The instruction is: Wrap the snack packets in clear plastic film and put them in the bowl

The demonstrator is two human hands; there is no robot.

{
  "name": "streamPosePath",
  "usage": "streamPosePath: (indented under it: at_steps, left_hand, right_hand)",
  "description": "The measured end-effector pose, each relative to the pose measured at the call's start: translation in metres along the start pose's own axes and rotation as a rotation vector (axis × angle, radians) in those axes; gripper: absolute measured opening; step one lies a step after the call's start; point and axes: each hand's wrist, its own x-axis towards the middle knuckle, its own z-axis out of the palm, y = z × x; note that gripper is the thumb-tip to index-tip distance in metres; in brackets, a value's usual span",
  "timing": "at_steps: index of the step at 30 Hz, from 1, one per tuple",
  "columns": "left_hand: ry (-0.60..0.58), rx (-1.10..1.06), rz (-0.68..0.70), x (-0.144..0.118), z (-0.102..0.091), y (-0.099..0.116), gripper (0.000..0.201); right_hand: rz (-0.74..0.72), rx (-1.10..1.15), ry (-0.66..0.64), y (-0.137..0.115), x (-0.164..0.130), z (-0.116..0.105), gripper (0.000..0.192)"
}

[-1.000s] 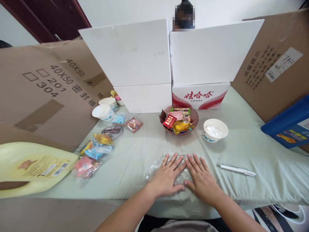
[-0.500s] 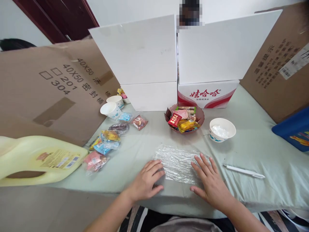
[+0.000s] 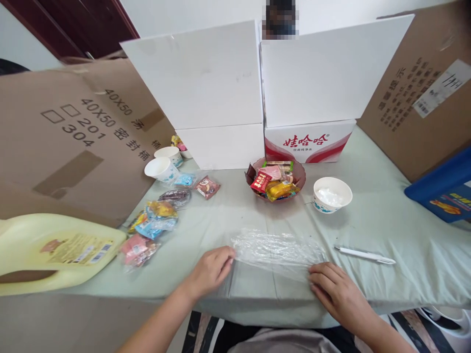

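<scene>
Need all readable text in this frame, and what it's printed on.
"40X50", twice, "201" and "304", with Chinese characters alongside: left cardboard box.
"娃哈哈": red-and-white carton; small line beneath too small to read.
Right cardboard box: Chinese print and sticker, blurred.
Yellow jug label, snack packets, blue box: unreadable.

I see bright, even daylight with soft shadows, mild glare on the plastic sheet (image 3: 275,249), wide-angle bending at the edges, and slight overall softness.
</scene>
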Motion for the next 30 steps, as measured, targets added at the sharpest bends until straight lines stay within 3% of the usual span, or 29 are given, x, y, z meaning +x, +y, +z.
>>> streamPosePath:
  at_steps: [4,8,15,19,22,24,26,28,30]
  left_hand:
    - [0.016,0.091,-0.125,0.016,0.008,-0.006,0.021]
    - [0.039,0.189,-0.263,0.034,0.026,-0.015,0.021]
    - [0.017,0.327,-0.340,0.049,0.046,-0.017,0.025]
    - [0.155,0.416,-0.313,0.049,0.036,-0.004,0.023]
    - [0.285,0.400,-0.225,0.048,0.032,0.022,0.022]
    - [0.232,0.300,-0.116,0.048,0.040,0.043,0.028]
    - [0.086,0.240,-0.031,0.047,0.052,0.056,0.042]
    - [-0.037,0.254,-0.025,0.045,0.065,0.057,0.068]
    - [-0.090,0.288,-0.079,0.042,0.072,0.048,0.080]
  right_hand:
    - [0.182,0.091,0.044,0.003,0.015,-0.005,0.025]
    - [0.405,0.015,0.091,0.015,0.033,0.004,0.030]
    - [0.491,-0.359,0.045,0.022,0.047,0.025,0.031]
    - [0.386,-0.434,0.161,0.016,0.047,0.017,0.031]
    - [0.176,-0.399,0.248,0.004,0.053,0.012,0.036]
    - [-0.008,-0.364,0.145,-0.005,0.060,0.016,0.049]
    - [-0.122,-0.354,0.008,-0.010,0.065,0.026,0.068]
    - [-0.120,-0.359,-0.071,-0.010,0.067,0.036,0.081]
    - [-0.050,-0.378,-0.095,-0.003,0.061,0.040,0.087]
